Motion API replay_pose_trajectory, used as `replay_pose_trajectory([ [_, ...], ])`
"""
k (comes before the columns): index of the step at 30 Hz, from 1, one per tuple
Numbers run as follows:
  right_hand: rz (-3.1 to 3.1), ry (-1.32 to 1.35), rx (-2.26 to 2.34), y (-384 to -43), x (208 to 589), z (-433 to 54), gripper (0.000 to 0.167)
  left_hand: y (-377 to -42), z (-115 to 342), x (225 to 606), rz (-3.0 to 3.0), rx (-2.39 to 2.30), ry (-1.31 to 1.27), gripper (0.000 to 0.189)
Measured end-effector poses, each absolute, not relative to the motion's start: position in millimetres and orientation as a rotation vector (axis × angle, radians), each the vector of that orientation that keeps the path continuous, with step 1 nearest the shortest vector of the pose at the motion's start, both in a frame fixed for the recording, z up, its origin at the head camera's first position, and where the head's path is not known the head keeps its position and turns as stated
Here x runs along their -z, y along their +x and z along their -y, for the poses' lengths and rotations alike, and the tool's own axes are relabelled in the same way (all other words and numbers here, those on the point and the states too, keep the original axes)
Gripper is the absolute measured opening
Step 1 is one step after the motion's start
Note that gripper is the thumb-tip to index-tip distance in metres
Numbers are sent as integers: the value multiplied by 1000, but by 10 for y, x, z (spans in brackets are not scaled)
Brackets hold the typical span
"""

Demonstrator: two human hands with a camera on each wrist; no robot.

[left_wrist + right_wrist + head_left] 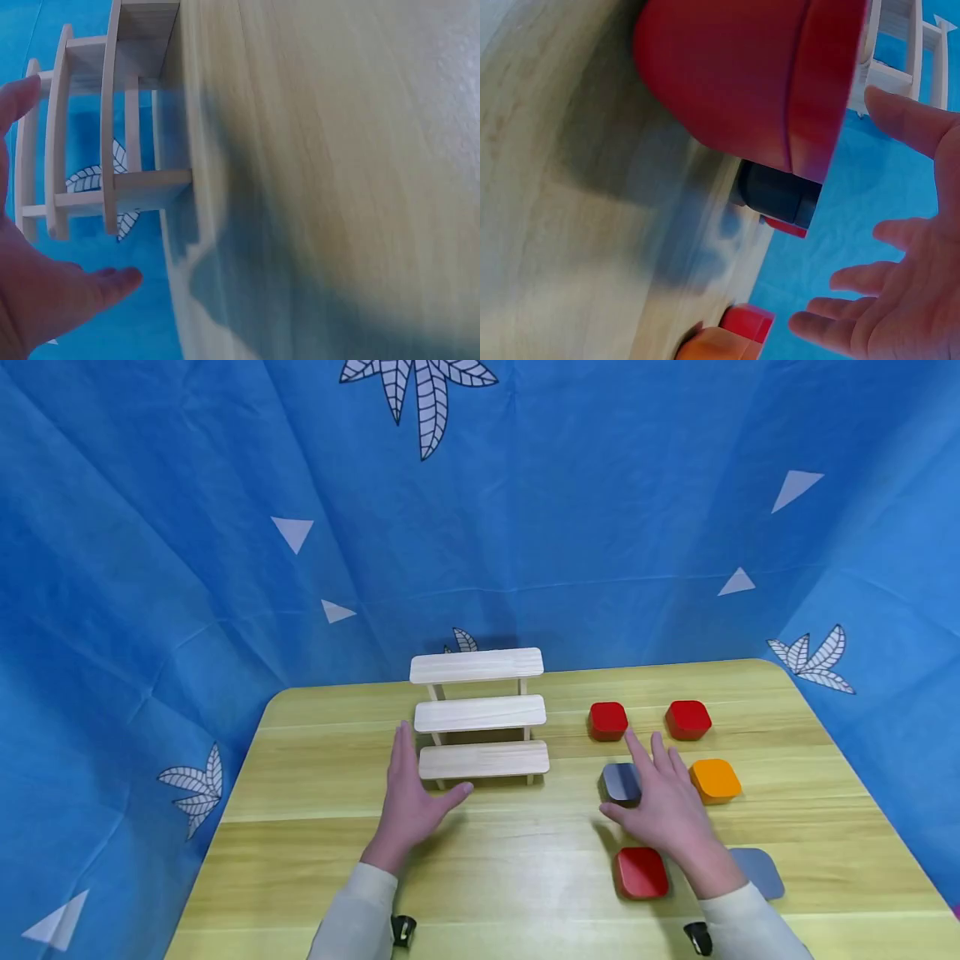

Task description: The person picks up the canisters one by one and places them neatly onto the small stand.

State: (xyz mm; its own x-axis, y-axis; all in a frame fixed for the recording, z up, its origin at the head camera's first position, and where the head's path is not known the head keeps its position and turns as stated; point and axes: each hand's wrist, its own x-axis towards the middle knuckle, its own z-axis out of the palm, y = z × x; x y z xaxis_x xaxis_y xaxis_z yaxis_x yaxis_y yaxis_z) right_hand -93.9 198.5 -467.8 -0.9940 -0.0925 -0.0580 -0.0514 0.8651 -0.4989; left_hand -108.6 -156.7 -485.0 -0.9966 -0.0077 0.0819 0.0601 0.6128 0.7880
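A pale wooden three-step rack (482,715) stands near the back of the table. My left hand (411,810) hovers just left of and in front of it, thumb spread from straight fingers, holding nothing. My right hand (667,806) is spread above a group of small rounded-square containers, also holding nothing. Under its thumb side sits a dark grey container (621,782). Two red containers, one at the back left (607,721) and one at the back right (687,720), lie beyond the fingers. An orange container (716,781) is right of the hand. A nearer red container (641,872) sits below the wrist.
Partly behind the right forearm is a grey container (757,872). The light wooden table (315,852) has a blue patterned cloth (600,510) hanging behind it and at its sides.
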Motion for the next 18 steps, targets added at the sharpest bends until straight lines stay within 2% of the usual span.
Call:
replay_pose_trajectory([
  [10,-2954,-98,834,-960,4728,-2003,120,-1221,1620,4954,2500,1793,-34,133],
  [18,-2912,-115,868,-964,4765,-2057,121,-1234,1631,5048,2364,1977,13,133],
])
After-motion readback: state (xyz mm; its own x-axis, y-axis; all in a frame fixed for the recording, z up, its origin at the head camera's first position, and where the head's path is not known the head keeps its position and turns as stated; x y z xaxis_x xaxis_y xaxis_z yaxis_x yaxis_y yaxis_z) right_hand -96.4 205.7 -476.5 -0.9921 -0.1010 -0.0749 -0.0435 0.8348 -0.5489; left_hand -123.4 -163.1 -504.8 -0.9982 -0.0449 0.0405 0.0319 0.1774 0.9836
